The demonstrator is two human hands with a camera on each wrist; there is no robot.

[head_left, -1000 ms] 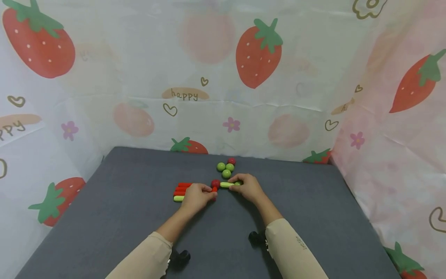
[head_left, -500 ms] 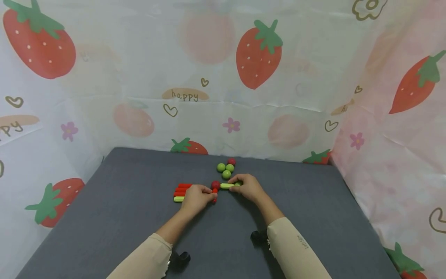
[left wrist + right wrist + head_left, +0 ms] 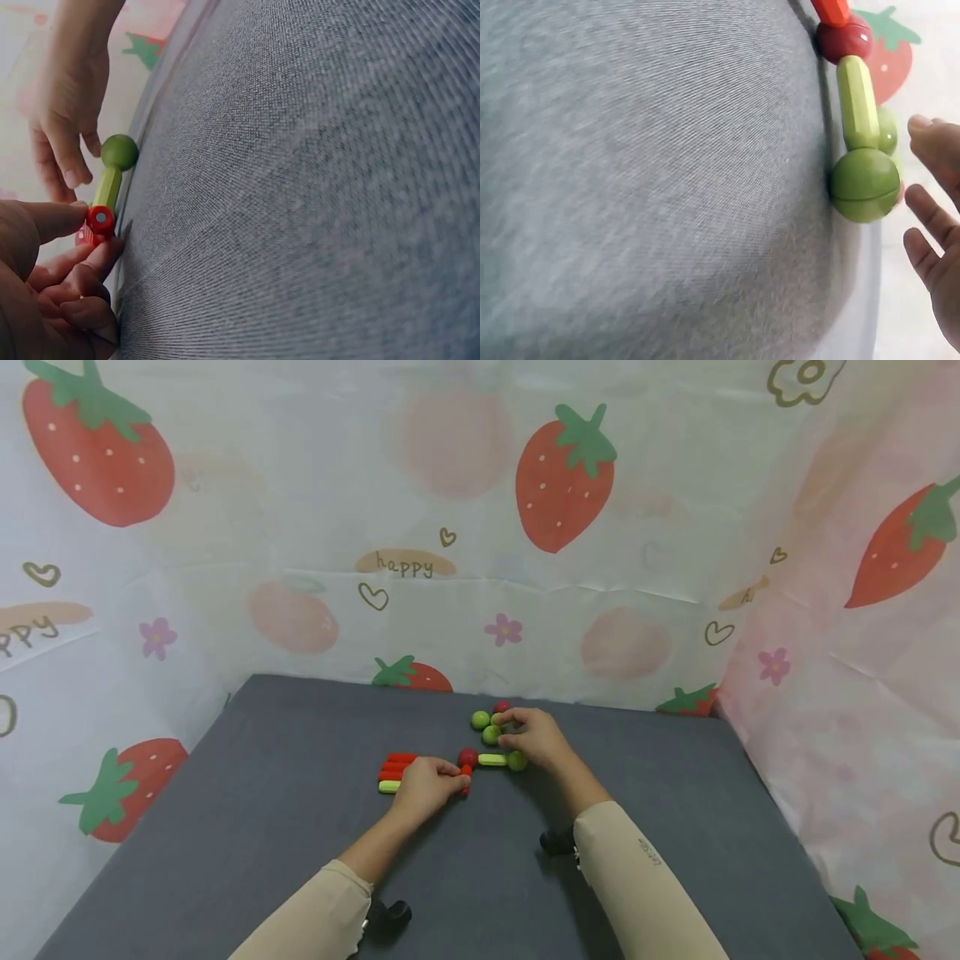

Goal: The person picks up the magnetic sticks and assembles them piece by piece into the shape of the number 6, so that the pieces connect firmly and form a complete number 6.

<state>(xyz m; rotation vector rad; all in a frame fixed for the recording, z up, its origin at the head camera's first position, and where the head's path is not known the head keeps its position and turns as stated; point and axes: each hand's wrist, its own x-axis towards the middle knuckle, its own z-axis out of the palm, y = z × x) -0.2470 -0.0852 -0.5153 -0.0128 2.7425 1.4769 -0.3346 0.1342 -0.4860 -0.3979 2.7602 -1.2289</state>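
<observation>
A pale cloth backdrop (image 3: 660, 527) printed with strawberries, hearts and the word "happy" rises behind and at both sides; before it spreads a dark grey table (image 3: 300, 718); two beige sleeves (image 3: 645, 893) reach in from the near edge, a black fitting (image 3: 393, 914) under each wrist.

The right hand (image 3: 534, 735) hangs over a small cluster at the far side, thumb and fingers parted; whether a fingertip touches a ball there cannot be told; the left hand (image 3: 426, 785), left of centre, has its thumb and fingertips closed in a pinch on a short red rod (image 3: 100, 219), which runs from a red ball (image 3: 468, 757) toward the person.

Just left of that hand, three red rods (image 3: 401, 758) and one yellow-green rod (image 3: 389, 787) lie side by side, partly hidden; another, pale lime rod (image 3: 492, 760) joins the red ball to a green ball (image 3: 517, 761) on its right; the cluster beneath the right hand is three loose green balls (image 3: 480, 720) and a second red ball (image 3: 502, 706).
</observation>
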